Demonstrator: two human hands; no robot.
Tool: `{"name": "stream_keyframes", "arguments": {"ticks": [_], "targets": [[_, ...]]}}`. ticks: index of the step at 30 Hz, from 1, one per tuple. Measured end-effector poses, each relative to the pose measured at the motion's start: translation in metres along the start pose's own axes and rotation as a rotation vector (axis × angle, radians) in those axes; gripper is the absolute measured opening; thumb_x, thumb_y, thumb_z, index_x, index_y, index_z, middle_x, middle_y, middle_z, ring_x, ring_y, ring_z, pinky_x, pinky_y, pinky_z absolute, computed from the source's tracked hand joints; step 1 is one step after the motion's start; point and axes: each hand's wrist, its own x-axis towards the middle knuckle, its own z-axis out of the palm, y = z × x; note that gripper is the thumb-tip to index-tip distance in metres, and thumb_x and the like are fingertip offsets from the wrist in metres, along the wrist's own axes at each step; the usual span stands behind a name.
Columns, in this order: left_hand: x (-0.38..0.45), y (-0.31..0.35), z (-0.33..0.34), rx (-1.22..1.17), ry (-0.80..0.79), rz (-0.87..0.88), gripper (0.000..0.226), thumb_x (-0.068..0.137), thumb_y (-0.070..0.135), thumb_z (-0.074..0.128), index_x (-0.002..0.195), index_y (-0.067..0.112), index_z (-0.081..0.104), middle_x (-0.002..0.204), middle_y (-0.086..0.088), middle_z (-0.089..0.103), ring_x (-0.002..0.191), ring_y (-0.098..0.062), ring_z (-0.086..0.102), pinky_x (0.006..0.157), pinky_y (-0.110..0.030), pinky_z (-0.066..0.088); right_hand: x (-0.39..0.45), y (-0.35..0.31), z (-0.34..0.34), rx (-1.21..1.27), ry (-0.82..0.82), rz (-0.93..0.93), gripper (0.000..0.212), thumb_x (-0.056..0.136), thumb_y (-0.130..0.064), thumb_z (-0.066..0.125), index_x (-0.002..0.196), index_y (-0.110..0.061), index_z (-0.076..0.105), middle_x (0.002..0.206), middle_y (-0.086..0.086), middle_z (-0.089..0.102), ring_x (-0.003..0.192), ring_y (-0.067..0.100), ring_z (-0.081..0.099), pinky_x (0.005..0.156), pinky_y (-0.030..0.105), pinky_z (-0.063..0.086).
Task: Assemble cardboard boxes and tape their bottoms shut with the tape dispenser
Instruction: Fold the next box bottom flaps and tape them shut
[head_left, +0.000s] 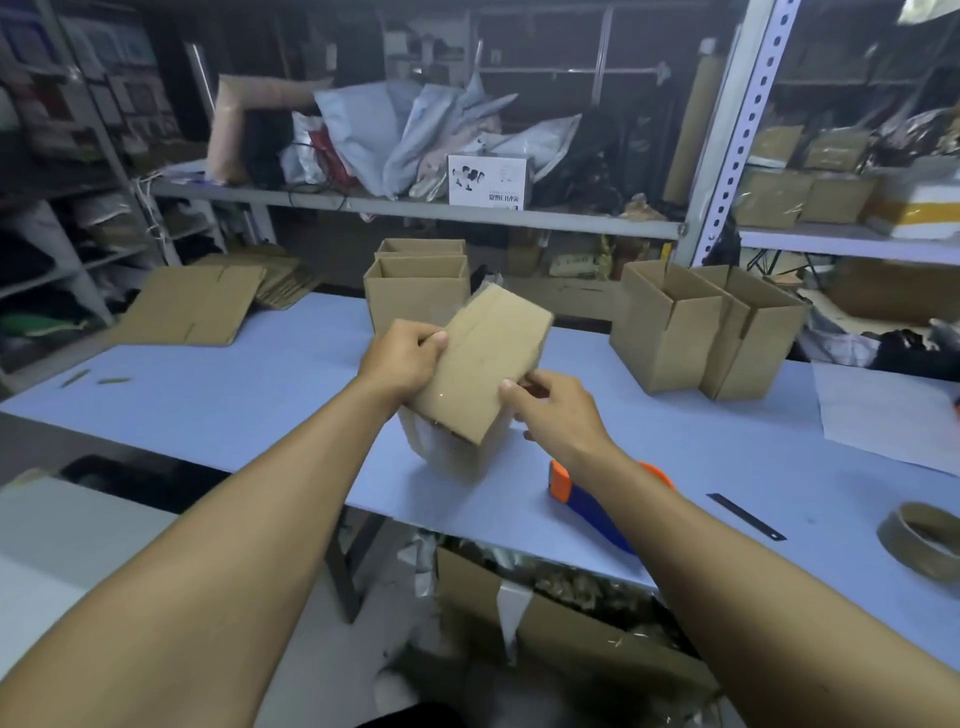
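Here, nearest the camera, an open carton of scrap (561, 618) sits on the floor under the table edge. On the pale blue table (208, 405), the orange-and-blue tape dispenser (582, 496) lies just under the person's right forearm, with a black ruler (745, 516) and a brown tape roll (922, 540) further right along the same edge.

Above the middle of the table, both hands hold a small cardboard box (485, 364) tilted, its closed bottom turned toward the camera. The left hand (402, 358) grips the box's left edge, thumb pressed on the bottom face and fingers curled behind. The right hand (553, 410) pinches the lower right corner, thumb on the face, fingers tucked beneath.

Behind the held box stand two assembled boxes (415, 291), open tops up, one behind the other. To the right, two more open boxes (711, 332) stand side by side, touching. A stack of flattened cardboard (197, 306) lies at the table's far left. Beyond, metal shelving (415, 208) carries grey mailer bags and small cartons.
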Motion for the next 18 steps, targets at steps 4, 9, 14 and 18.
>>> {"name": "stream_keyframes", "arguments": {"ticks": [4, 9, 14, 18], "targets": [[0.006, -0.017, 0.02, -0.265, 0.035, -0.184, 0.032, 0.101, 0.032, 0.043, 0.075, 0.015, 0.052, 0.075, -0.005, 0.045, 0.071, -0.021, 0.038, 0.066, -0.033, 0.029, 0.01, -0.016, 0.004, -0.137, 0.019, -0.065, 0.078, 0.075, -0.07, 0.052, 0.143, -0.032, 0.049, 0.132, -0.003, 0.05, 0.12, 0.017, 0.052, 0.1, 0.041, 0.046], [-0.009, -0.055, 0.039, -0.459, 0.069, -0.373, 0.028, 0.102, 0.032, 0.041, 0.09, 0.013, 0.058, 0.083, -0.003, 0.055, 0.074, -0.022, 0.048, 0.067, -0.033, 0.039, 0.015, -0.018, 0.026, -0.35, -0.074, -0.206, 0.059, 0.097, -0.045, 0.052, 0.15, -0.024, 0.039, 0.144, 0.001, 0.046, 0.134, 0.022, 0.04, 0.106, 0.039, 0.036], [-0.024, -0.075, 0.033, -0.624, 0.056, -0.425, 0.025, 0.103, 0.016, 0.038, 0.09, 0.006, 0.056, 0.091, -0.008, 0.062, 0.084, -0.028, 0.061, 0.069, -0.038, 0.056, 0.014, -0.028, 0.047, -0.421, -0.136, -0.443, 0.02, 0.093, -0.014, 0.05, 0.109, -0.016, 0.061, 0.102, -0.003, 0.065, 0.1, 0.026, 0.054, 0.068, 0.027, 0.033], [-0.044, -0.094, 0.046, -0.606, -0.072, -0.442, 0.02, 0.1, 0.016, 0.051, 0.116, 0.007, 0.058, 0.112, -0.006, 0.065, 0.098, -0.026, 0.068, 0.074, -0.038, 0.058, 0.008, -0.014, 0.044, -0.54, -0.168, -0.529, 0.043, 0.084, 0.002, 0.049, 0.121, -0.012, 0.064, 0.109, 0.009, 0.068, 0.102, 0.034, 0.059, 0.076, 0.033, 0.045]]}}
